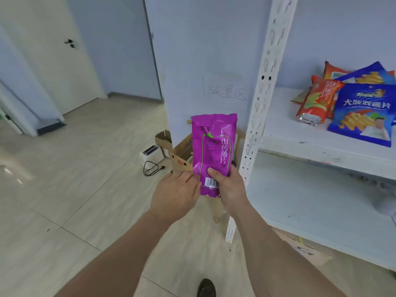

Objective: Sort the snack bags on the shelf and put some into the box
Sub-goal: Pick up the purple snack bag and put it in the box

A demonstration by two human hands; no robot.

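Observation:
A purple snack bag (214, 144) stands upright in front of me. My right hand (227, 185) grips its lower end, thumb across the front near the barcode. My left hand (177, 191) touches the bag's lower left edge with its fingertips. Behind the bag, an open cardboard box (182, 155) sits on a wooden stool. On the white shelf (304, 133) to the right lie blue (364, 116) and orange snack bags (319, 99) in a loose pile.
A white upright post (263, 103) of the shelf rises just right of the bag. A white toaster (151, 154) with a black cord sits on the tiled floor beside the box. Another cardboard box (306, 251) lies under the shelf. A white door (53, 50) stands at the left.

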